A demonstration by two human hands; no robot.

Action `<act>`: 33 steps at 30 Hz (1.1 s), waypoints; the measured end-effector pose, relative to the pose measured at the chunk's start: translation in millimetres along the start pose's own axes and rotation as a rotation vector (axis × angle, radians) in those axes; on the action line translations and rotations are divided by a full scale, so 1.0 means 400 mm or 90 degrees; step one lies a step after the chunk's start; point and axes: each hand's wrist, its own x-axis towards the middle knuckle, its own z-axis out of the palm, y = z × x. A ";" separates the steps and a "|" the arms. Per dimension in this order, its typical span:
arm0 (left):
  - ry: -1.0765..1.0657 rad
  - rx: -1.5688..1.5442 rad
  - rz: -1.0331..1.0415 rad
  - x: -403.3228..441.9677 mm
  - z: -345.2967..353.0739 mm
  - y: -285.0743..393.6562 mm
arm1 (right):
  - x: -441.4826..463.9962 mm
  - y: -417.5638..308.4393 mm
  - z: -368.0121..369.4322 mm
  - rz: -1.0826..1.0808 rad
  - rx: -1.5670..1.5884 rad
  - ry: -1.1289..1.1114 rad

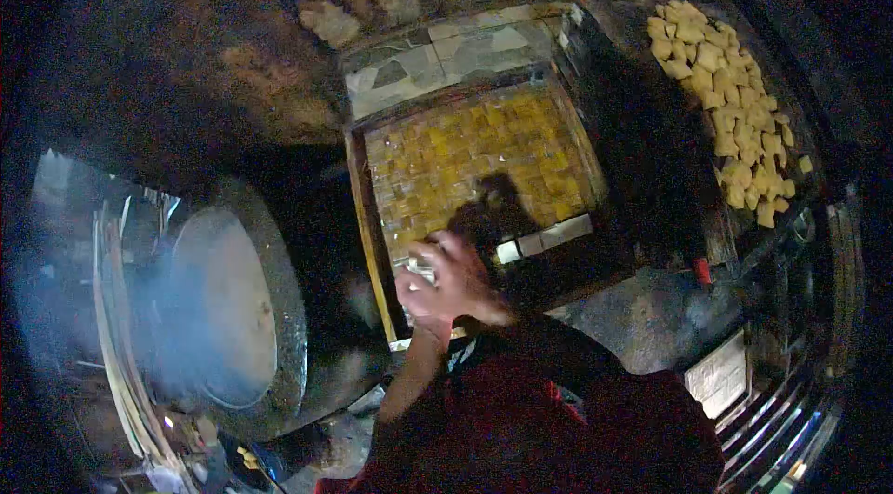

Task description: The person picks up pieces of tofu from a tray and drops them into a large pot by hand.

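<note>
My left hand (420, 297) and my right hand (458, 278) overlap at the near left part of a shallow wooden-framed tray (379, 294). The tray has a yellow woven base (474, 136). Both hands are smeared by motion, and their fingers cannot be told apart clearly. Something pale shows between and under the fingers, too blurred to name. Just right of my hands, a row of pale rectangular blocks (554, 234) lies along the woven base's near edge. The shadow of my head and arms falls across the weave.
On the left, a large wide wok (228, 308) gives off bluish steam or smoke, with long wooden strips (116, 327) beside it. Many yellow, pillow-shaped pieces (730, 108) are heaped on a dark surface at right. A patterned tiled ledge (446, 57) borders the tray's far side.
</note>
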 end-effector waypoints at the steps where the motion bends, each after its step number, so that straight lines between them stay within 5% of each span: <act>1: -0.002 -0.021 -0.013 0.006 0.004 0.011 | 0.023 -0.006 -0.061 0.104 0.012 -0.047; 2: -0.053 0.187 -0.039 -0.013 -0.016 0.030 | 0.000 0.054 -0.058 0.223 0.023 0.017; 3: -0.047 0.186 -0.033 -0.026 -0.020 0.038 | -0.010 0.108 -0.089 0.222 0.062 0.056; 5: 0.060 0.153 -0.068 -0.037 -0.009 0.046 | -0.069 0.246 -0.167 0.192 -0.220 -0.172; 8: 0.163 0.113 -0.036 -0.055 0.001 0.058 | -0.210 0.502 -0.230 -0.076 -0.432 -0.399; 11: 0.159 0.096 -0.035 -0.074 -0.022 0.076 | -0.266 0.690 -0.182 -0.142 -0.398 -0.358; 13: 0.242 0.070 -0.064 -0.084 -0.031 0.084 | -0.232 0.711 -0.113 0.487 -0.322 -0.505; 15: 0.209 0.074 -0.068 -0.094 -0.036 0.084 | -0.213 0.671 -0.170 -0.071 -0.419 -0.481; 16: 0.176 0.077 -0.075 -0.098 -0.040 0.084 | -0.192 0.652 -0.178 -0.076 -0.416 -0.480; 20: 0.114 0.101 -0.077 -0.095 -0.071 0.105 | -0.075 0.526 -0.209 0.386 -0.015 -0.577; 21: 0.112 0.099 -0.067 -0.097 -0.068 0.105 | -0.081 0.536 -0.195 0.377 -0.014 -0.584; 23: 0.132 0.074 -0.058 -0.108 -0.061 0.095 | -0.134 0.536 -0.179 0.071 -0.127 -0.500; 25: 0.096 0.069 -0.064 -0.098 -0.070 0.096 | -0.131 0.464 -0.186 0.121 -0.032 -0.482; 27: 0.058 0.099 -0.066 -0.098 -0.080 0.099 | -0.122 0.390 -0.186 0.053 -0.298 -0.484; 29: 0.079 0.067 -0.066 -0.102 -0.092 0.107 | -0.174 0.463 -0.116 0.040 -0.298 -0.451; 31: 0.069 0.023 -0.078 -0.103 -0.096 0.110 | -0.193 0.481 -0.087 0.366 0.110 -0.428; 32: 0.181 0.104 -0.028 -0.110 -0.036 0.082 | -0.200 0.485 -0.078 0.473 0.245 -0.402; 33: 0.179 0.102 -0.021 -0.108 -0.035 0.075 | -0.201 0.493 -0.078 0.411 0.200 -0.388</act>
